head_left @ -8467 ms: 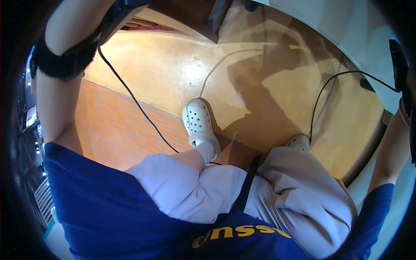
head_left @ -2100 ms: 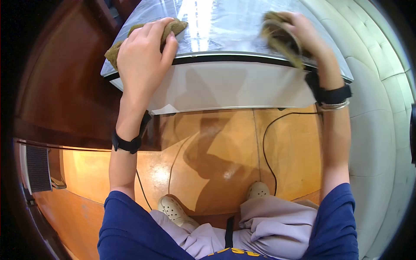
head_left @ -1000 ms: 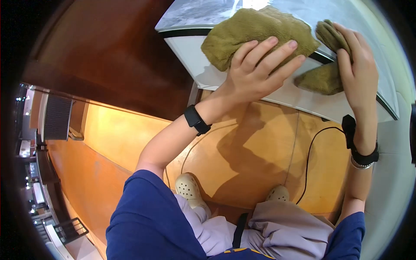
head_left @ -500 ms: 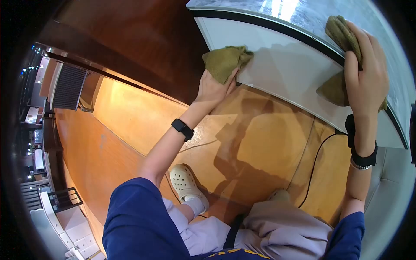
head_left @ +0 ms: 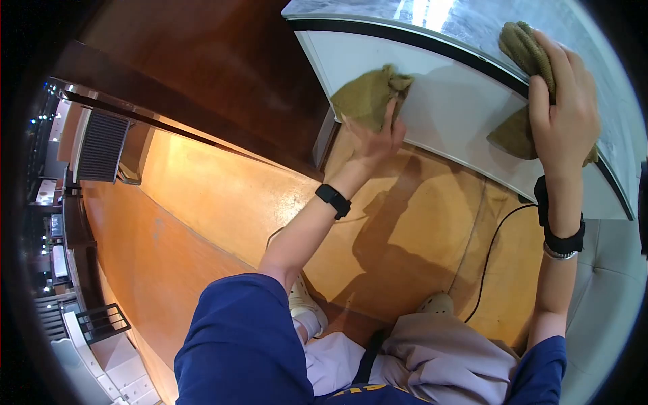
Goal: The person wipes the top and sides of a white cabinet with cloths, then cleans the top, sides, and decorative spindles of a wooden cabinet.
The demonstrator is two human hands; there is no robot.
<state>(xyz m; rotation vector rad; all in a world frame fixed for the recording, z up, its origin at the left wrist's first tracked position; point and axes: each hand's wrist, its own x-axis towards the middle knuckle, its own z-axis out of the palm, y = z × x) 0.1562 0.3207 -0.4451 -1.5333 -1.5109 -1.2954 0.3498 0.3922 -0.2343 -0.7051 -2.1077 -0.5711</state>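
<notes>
An olive-green cloth (head_left: 364, 98) lies bunched against the white front panel (head_left: 445, 101) of a counter. My left hand (head_left: 378, 140) presses and grips this cloth from below, its fingers partly smeared by motion and partly hidden behind the fabric. Another olive-green cloth (head_left: 523, 50) is folded over the counter's edge at the right. Closed around that cloth is my right hand (head_left: 569, 111), resting on the marble-look countertop (head_left: 466, 23); a loose flap of the fabric hangs down over the panel.
Left of the panel stands a dark brown wooden cabinet (head_left: 202, 74). A black cable (head_left: 487, 260) runs across the tan floor (head_left: 202, 175) near my feet. A pale padded surface (head_left: 597, 270) is at the right, and chairs and furniture stand at the far left.
My left hand has slid right along the white panel with its cloth. My right hand stays at the counter edge, shifted only slightly in view.
</notes>
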